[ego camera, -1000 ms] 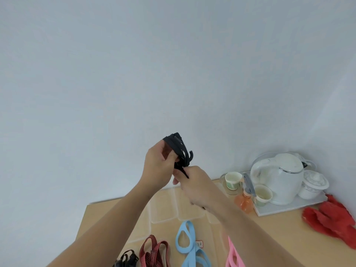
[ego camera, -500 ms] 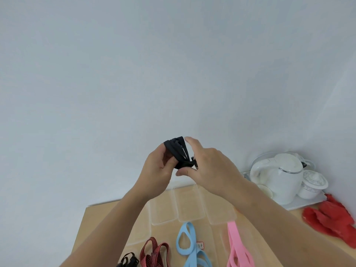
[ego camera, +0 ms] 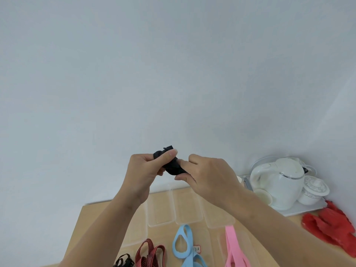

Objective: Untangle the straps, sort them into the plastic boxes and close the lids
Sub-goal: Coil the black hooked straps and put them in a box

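A bundled black strap is held up in the air above the table between both hands. My left hand pinches its upper end, thumb on top near the black buckle. My right hand grips the lower end with curled fingers. Below lie several clear plastic boxes with open lids. A blue strap, a pink strap, a red striped strap and another black strap sit at the bottom of the view.
A white kettle with cups stands on a white tray at the back right. A red cloth lies at the right edge. The wooden table meets a pale wall behind.
My right hand turned from over the bundle to grip its lower end. The bundle was folded smaller and tilted, and both hands moved slightly lower.
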`<move>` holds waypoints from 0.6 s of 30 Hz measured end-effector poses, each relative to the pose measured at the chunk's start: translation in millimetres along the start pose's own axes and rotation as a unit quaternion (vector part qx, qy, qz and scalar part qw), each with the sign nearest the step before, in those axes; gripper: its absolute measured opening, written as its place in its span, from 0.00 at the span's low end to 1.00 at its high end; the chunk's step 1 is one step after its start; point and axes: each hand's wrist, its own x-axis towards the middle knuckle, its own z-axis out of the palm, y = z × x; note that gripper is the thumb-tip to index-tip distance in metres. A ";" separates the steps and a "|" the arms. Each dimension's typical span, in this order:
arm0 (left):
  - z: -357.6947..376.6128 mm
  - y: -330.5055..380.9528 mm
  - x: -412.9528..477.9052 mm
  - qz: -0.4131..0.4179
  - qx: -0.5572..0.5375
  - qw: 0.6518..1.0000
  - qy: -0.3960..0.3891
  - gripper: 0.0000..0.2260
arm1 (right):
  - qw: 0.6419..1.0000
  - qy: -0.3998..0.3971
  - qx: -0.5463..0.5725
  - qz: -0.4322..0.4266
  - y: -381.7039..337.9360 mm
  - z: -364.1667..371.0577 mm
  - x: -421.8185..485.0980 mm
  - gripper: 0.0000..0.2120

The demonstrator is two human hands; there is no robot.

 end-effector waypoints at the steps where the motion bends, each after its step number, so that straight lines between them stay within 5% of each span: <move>1: -1.4 1.0 1.5 -0.012 0.013 1.000 0.006 0.15 | 1.000 0.004 -0.017 -0.013 -0.3 1.3 0.1 0.18; 11: -14.8 11.6 19.5 -0.219 0.147 0.948 -0.180 0.14 | 0.985 -0.039 -0.125 -0.109 2.6 6.3 12.5 0.08; 14: -10.3 7.3 26.7 -0.204 0.154 0.953 -0.161 0.17 | 0.986 -0.070 -0.109 -0.110 0.6 8.7 19.4 0.10; 18: -6.6 -6.0 29.6 -0.100 0.201 0.966 -0.132 0.09 | 0.980 -0.150 -0.048 -0.118 1.4 11.6 25.6 0.08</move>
